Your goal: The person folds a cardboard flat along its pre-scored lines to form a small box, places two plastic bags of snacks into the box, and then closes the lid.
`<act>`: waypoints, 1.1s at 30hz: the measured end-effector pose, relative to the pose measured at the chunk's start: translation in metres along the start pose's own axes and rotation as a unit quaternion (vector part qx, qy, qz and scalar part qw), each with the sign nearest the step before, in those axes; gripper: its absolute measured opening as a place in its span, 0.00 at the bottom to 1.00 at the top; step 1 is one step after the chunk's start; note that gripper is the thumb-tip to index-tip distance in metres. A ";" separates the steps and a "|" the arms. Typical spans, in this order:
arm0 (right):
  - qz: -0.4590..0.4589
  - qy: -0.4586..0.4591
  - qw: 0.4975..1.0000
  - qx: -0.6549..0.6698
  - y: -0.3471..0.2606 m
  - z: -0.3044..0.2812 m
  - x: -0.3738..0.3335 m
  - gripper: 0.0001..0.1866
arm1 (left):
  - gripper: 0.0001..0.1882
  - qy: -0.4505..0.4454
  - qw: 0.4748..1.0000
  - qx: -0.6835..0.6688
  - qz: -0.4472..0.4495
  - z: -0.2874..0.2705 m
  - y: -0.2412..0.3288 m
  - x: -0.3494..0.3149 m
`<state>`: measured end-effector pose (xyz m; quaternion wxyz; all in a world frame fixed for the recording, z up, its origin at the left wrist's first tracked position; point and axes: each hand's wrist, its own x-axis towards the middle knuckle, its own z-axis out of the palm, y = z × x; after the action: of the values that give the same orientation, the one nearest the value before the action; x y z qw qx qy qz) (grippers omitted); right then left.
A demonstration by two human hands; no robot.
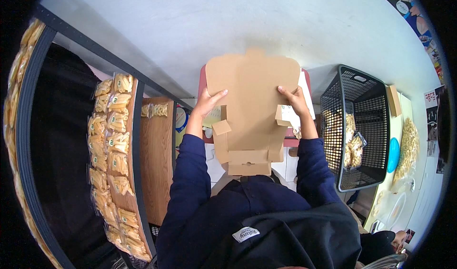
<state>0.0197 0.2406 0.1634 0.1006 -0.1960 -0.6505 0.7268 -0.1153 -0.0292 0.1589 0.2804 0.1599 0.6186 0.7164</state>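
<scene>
Between my two hands is a brown cardboard box (250, 107), partly unfolded, its broad lid panel spread toward the far side. My left hand (207, 104) grips the panel's left edge, with the thumb lying on its inner face. At the opposite edge, my right hand (294, 101) holds the lid in the same way, thumb on top and fingers mostly hidden behind. Small side flaps stick out below both hands, and the box's near end rests close to my body. A red surface (307, 76) with papers on it shows behind the cardboard.
At left, a shelf rack (143, 173) carries several clear packs of pale yellow snacks (119, 119). To the right stands a black plastic crate (364, 126) with some packs inside. Beyond it are a blue lid (393, 154), a large bag of snacks (408, 147) and another person's hand (399, 240).
</scene>
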 end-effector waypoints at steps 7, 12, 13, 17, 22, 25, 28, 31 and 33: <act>-0.083 -0.013 0.996 0.018 -0.027 0.008 -0.040 0.14 | 0.20 0.014 0.997 -0.003 0.071 0.013 0.020 -0.034; -0.125 0.098 0.987 -0.003 -0.014 0.024 -0.048 0.12 | 0.17 0.054 0.990 0.076 0.103 0.037 0.025 -0.050; -0.149 0.125 0.981 -0.011 -0.011 0.029 -0.048 0.11 | 0.16 0.065 0.987 0.088 0.121 0.045 0.027 -0.054; -0.233 0.216 0.931 -0.178 -0.005 0.046 -0.056 0.21 | 0.16 0.074 0.978 0.149 0.124 0.070 0.037 -0.073; -0.241 0.274 0.891 -0.272 -0.004 0.069 -0.063 0.39 | 0.16 0.071 0.983 0.130 0.110 0.077 0.041 -0.080; -0.205 0.315 0.878 -0.296 -0.002 0.079 -0.058 0.44 | 0.17 0.041 0.983 0.134 0.119 0.076 0.037 -0.084; -0.185 0.323 0.883 -0.285 0.001 0.081 -0.052 0.43 | 0.17 0.034 0.976 0.151 0.157 0.078 0.030 -0.091; -0.197 0.255 0.932 -0.166 -0.004 0.074 -0.045 0.38 | 0.17 0.026 0.979 0.161 0.119 0.064 0.031 -0.091; -0.127 0.141 0.982 0.012 -0.016 0.054 -0.050 0.37 | 0.18 0.020 0.985 0.134 0.107 0.048 0.033 -0.092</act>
<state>0.0404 0.1734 0.1909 0.2852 -0.2108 -0.6408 0.6809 -0.0218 -0.0482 0.2111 0.1653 0.2468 0.6941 0.6557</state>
